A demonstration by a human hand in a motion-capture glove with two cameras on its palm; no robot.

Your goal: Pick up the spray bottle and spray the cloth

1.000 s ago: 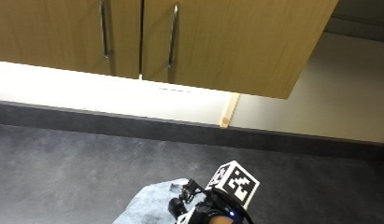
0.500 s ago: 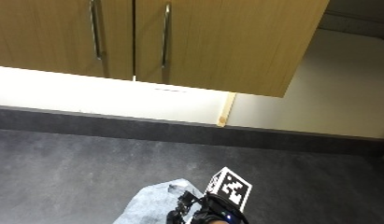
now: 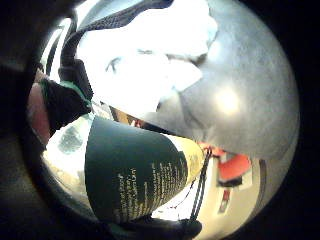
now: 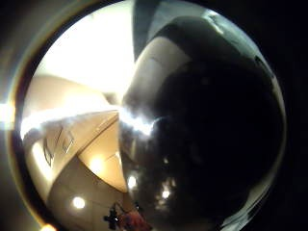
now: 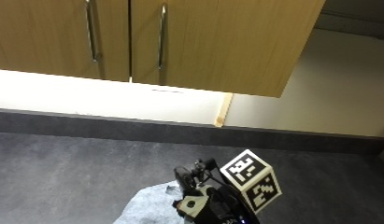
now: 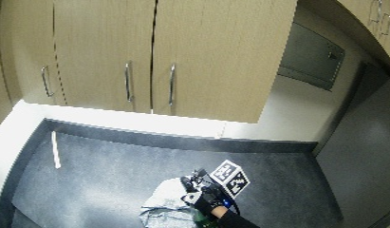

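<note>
Spray bottle (image 3: 135, 172), translucent plastic with a dark green label, sits wrapped in the black-gloved right hand (image 6: 210, 203), held over the crumpled pale grey cloth (image 6: 164, 205) on the dark countertop (image 6: 106, 175), seemingly ready to spray.

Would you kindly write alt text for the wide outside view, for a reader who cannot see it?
A gloved right hand reaches over a crumpled pale cloth on a dark grey countertop, seen from above. Wooden cabinets with metal handles hang over the counter's back edge, and a pale strip lies near the counter's left side.
</note>
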